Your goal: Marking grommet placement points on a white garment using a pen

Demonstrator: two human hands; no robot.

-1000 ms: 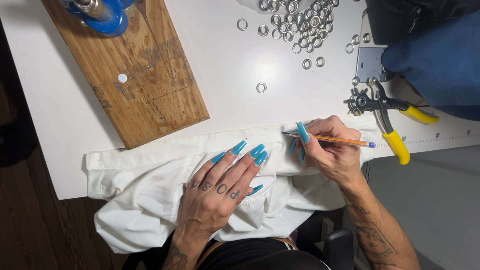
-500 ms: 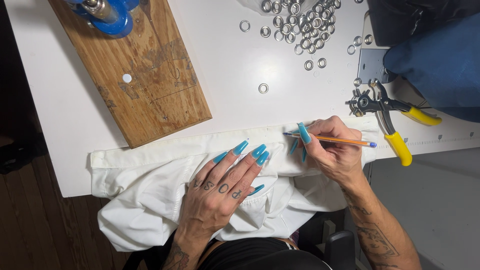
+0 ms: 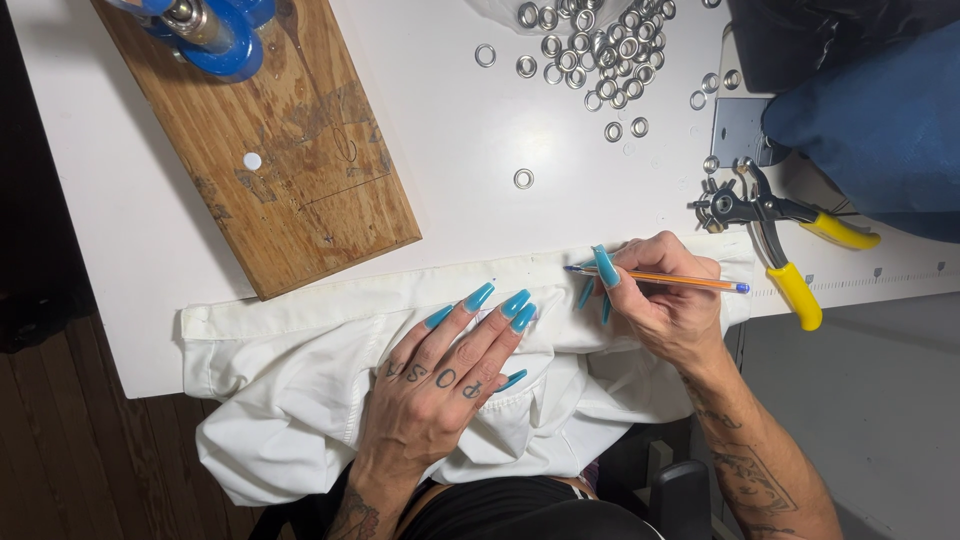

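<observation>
Turquoise nails tip the fingers [image 3: 500,305] of the left hand [image 3: 440,375], which lies flat and spread open on the white cloth [image 3: 300,370], pressing it against the near edge of the white table [image 3: 460,130] and gripping nothing. Just to its right, the right hand [image 3: 665,300] is closed around an orange pen [image 3: 660,278], held nearly level with its tip pointing left and resting on the folded top edge of the cloth, while its blue cap end points right. The cloth runs along the table edge from left to right and bunches over the edge toward the person's lap. Beyond the right hand, a punch plier with yellow handles [image 3: 775,225] lies on the table, near a small grey metal plate [image 3: 738,130]. Further up, a loose heap of silver metal eyelets [image 3: 590,50] is scattered, with 1 eyelet [image 3: 523,179] lying apart, closer to the cloth. On the left, a wooden board [image 3: 290,140] sits at an angle, carrying a blue press tool [image 3: 215,30] at its far end. Dark blue fabric [image 3: 880,130] fills the upper right corner.
</observation>
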